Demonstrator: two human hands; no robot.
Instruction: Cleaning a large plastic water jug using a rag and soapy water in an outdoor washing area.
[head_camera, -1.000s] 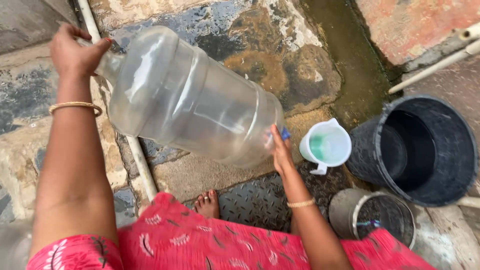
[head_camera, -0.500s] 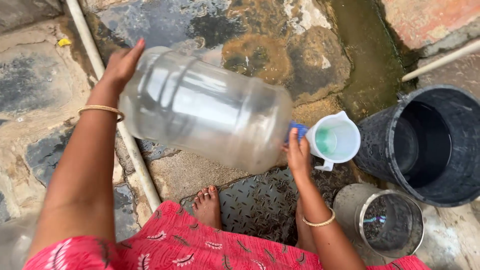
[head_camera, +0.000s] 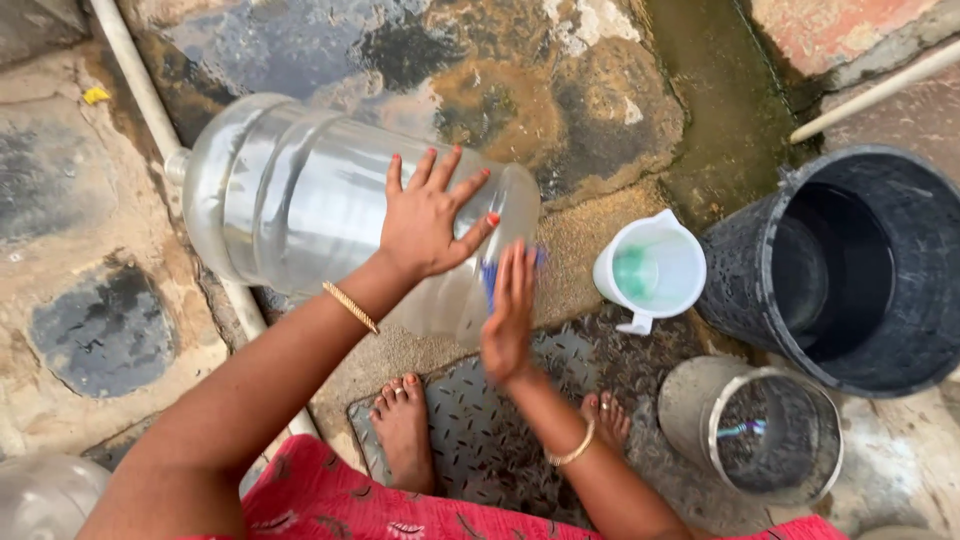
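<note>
1. While the clear water jug (head_camera: 300, 210) lies on its side over the wet stone floor (head_camera: 560, 90), my left hand (head_camera: 430, 220) rests on it, fingers spread flat.
2. My right hand (head_camera: 510, 315) is open at its blue-capped mouth, blurred.
3. A white plastic jug (head_camera: 650, 270) stands near, beside a black bucket (head_camera: 850, 265).

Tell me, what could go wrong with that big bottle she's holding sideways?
The big clear bottle lies tilted, steadied only by the left hand spread flat on top and the right hand at its mouth. It could roll or slip, as the stone ground looks wet. Her bare feet are right below it, so a drop might land on her toes. It might also knock over the white jug beside it.
</note>
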